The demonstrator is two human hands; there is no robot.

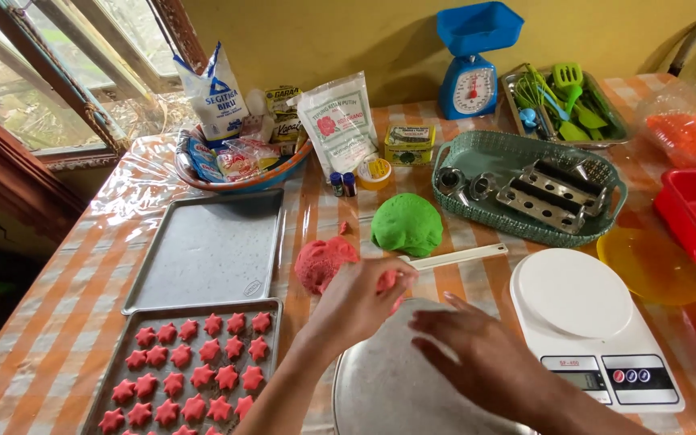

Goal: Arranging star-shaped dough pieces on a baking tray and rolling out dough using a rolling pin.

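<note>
- Red star-shaped dough pieces (195, 374) fill the near metal baking tray (271, 310); the far grey tray (211, 250) lies bare.
- Left hand (356, 302) pinches a red dough bit (387, 281); right hand (477, 354) rests released on the round metal plate (388, 387).
- Red dough lump (320, 262) and green dough mound (407, 223) remain unshaped.

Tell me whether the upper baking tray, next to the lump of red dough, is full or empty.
Empty. The upper baking tray shows only bare grey metal, while the lower tray holds rows of red star shapes.

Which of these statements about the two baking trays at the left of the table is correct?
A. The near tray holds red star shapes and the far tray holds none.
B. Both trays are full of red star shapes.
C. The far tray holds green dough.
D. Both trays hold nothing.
A: the near tray carries rows of red star shapes, while the far tray shows only bare metal; the green dough lies on the table beside it.
</note>
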